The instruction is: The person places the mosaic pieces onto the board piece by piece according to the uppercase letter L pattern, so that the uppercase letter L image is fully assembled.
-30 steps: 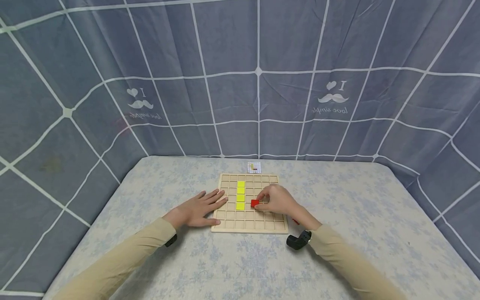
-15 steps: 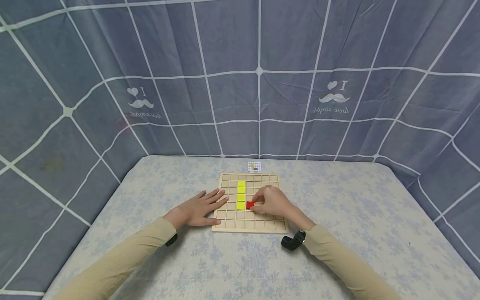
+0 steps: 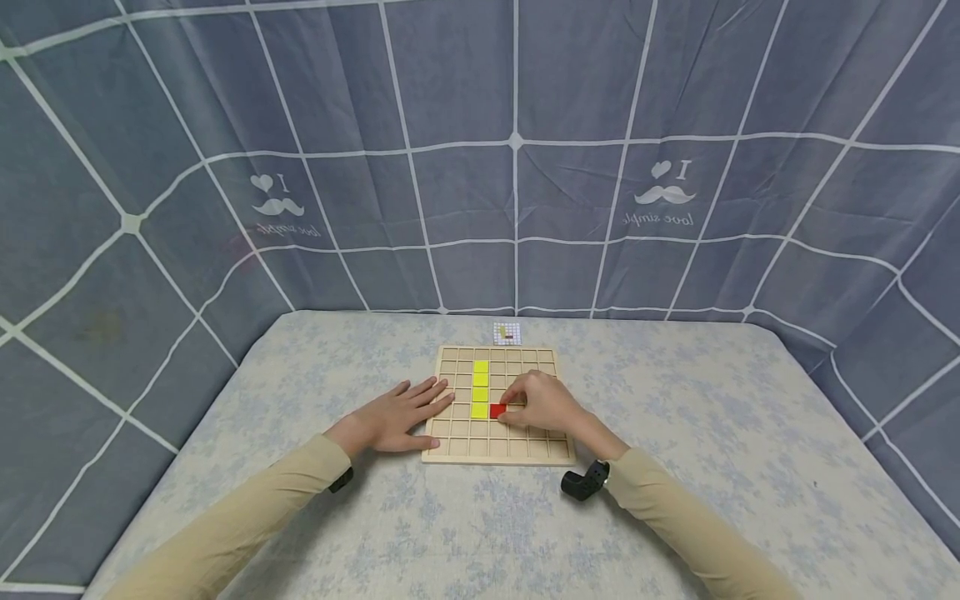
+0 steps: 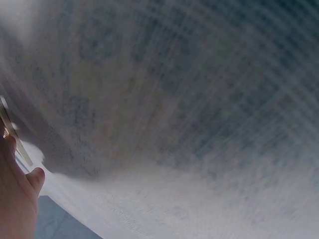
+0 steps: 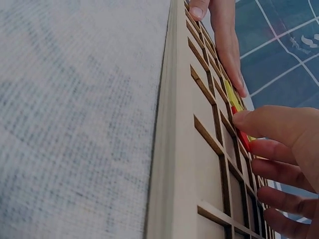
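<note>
A wooden grid board (image 3: 457, 452) lies on the cloth-covered table. Several yellow square tiles (image 3: 480, 393) form one column in its cells, left of the middle. Just right of the lowest yellow tile is a red square tile (image 3: 497, 412), its edge pinched between thumb and fingers of my right hand (image 3: 546, 405). In the right wrist view the red tile (image 5: 243, 135) sits low against the grid beneath the thumb. My left hand (image 3: 393, 419) rests with spread, straight fingers on the board's left edge. The left wrist view catches only part of that hand (image 4: 19, 194).
Behind the board's far edge lies a small printed grid card (image 3: 507, 333) with yellow and red marks. Blue-grey curtains (image 3: 480, 200) with white lines hang behind and beside the table (image 3: 712, 417). Each wrist wears a black band, the right one (image 3: 585, 482) plainly visible.
My right hand has moved the red tile left and slightly down, to beside the lowest yellow tile. A red piece by the right wrist is no longer visible. The left hand stays put.
</note>
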### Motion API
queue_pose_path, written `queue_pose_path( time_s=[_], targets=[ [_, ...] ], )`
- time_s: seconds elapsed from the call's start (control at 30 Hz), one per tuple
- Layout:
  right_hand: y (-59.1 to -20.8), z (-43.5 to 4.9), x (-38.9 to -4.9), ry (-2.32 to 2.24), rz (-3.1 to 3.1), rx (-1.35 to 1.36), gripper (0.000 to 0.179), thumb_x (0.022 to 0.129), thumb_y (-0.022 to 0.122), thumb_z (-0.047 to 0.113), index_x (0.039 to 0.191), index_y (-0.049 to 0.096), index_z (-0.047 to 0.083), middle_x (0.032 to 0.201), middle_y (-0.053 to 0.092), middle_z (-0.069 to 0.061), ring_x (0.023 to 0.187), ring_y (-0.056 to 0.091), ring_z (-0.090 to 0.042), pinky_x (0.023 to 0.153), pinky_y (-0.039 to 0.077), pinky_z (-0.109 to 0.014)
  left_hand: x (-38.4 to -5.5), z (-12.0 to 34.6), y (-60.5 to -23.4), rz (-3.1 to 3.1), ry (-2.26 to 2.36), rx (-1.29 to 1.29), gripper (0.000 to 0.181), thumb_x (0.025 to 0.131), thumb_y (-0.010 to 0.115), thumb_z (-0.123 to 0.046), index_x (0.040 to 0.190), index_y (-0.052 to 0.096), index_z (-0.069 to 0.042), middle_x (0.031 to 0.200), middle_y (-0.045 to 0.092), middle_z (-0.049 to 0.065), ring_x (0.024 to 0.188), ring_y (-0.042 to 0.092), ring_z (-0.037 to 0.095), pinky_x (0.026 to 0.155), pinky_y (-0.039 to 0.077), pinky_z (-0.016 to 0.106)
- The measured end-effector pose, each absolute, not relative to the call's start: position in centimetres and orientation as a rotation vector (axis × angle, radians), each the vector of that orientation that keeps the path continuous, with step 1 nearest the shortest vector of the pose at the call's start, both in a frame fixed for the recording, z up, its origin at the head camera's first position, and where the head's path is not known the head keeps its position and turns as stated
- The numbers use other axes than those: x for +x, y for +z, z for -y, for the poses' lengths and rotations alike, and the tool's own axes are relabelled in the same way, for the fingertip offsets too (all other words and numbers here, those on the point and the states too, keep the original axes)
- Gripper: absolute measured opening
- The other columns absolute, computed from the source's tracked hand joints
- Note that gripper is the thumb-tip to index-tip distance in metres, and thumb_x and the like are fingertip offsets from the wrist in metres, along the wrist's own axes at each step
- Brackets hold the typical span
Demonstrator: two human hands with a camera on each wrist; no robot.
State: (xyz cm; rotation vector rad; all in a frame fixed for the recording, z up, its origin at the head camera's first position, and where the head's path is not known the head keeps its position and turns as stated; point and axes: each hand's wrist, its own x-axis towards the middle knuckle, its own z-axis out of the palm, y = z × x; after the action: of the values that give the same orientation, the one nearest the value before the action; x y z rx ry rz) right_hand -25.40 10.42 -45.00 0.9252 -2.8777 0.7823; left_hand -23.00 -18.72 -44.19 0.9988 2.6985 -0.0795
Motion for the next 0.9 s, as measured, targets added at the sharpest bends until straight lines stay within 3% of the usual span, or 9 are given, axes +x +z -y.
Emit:
queue_pose_path(
  time_s=[0.27,0.9],
  targets=[
    [-44.2,-11.3,-25.1,0.879,2.871,0.951,0.023,0.076,0.081,0.030,0.095,0.076,0.018,0.095,0.073,0.006,0.084,0.062,-0.009,0.075,0.051,-0.028,-23.0,18.6,-44.3,-2.702,-0.069,1.014,0.078,0.094,0.035,-0.067,0.156,0.011,-0.027,0.164,0.006,0.001,0.151,0.005,0.023,0.121,0.013,0.054],
    [-42.4,-17.5,-25.0,0.854,2.856,0.892,0.025,0.080,0.078,0.029,0.099,0.075,0.014,0.097,0.071,-0.001,0.087,0.063,-0.020,0.070,0.050,-0.029,-23.1,18.7,-44.1,-2.692,-0.086,0.993,0.079,0.094,0.035,-0.067,0.156,0.009,-0.027,0.164,0.004,0.002,0.151,0.005,0.023,0.120,0.013,0.054]
  ],
)
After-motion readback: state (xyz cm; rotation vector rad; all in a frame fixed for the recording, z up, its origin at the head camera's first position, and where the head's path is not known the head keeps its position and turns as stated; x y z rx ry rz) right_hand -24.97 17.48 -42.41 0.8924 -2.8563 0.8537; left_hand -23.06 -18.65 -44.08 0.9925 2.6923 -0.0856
